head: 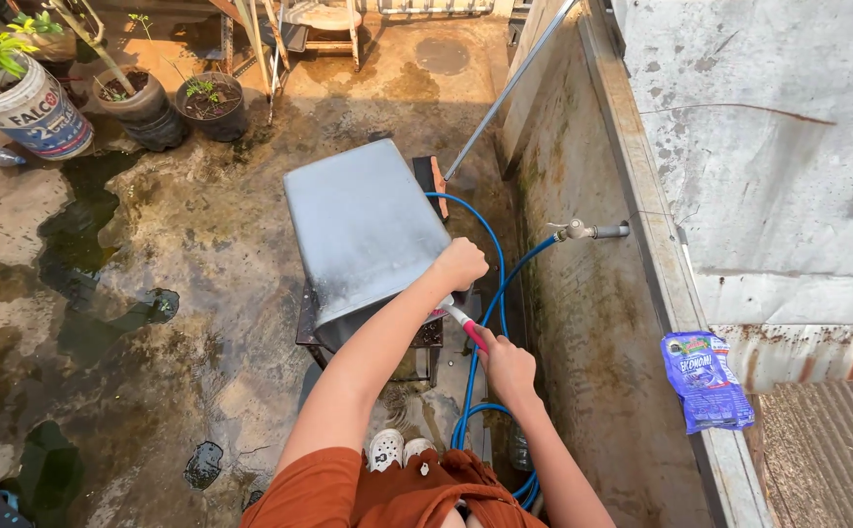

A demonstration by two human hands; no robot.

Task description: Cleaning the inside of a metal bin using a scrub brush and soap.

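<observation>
Far left: white paint bucket planter (27, 108) with a leafy plant, then two dark pots (143, 108) and (213, 106) along the back edge of the wet concrete floor (182, 254). Dark puddles sit left of centre.

Centre: grey metal box (360, 227), tipped bottom-up, resting on a dark metal stand (372, 337). Left hand (460, 264) is closed into a fist at the box's right edge, knuckles up; what it grips is hidden, can't tell. Just below it, right hand (506, 367) is closed around a red-handled tool (467, 328) with a white tip angled up toward the box edge. Tool sits between the two hands, beside the stand.

Blue hose (490, 293) loops behind both hands and runs up to a wall tap (583, 231). White clogs (397, 450) are visible below, next to the hose coil.

Right: stained concrete wall (583, 323), and a blue detergent pouch (705, 379) lying on the ledge.
</observation>
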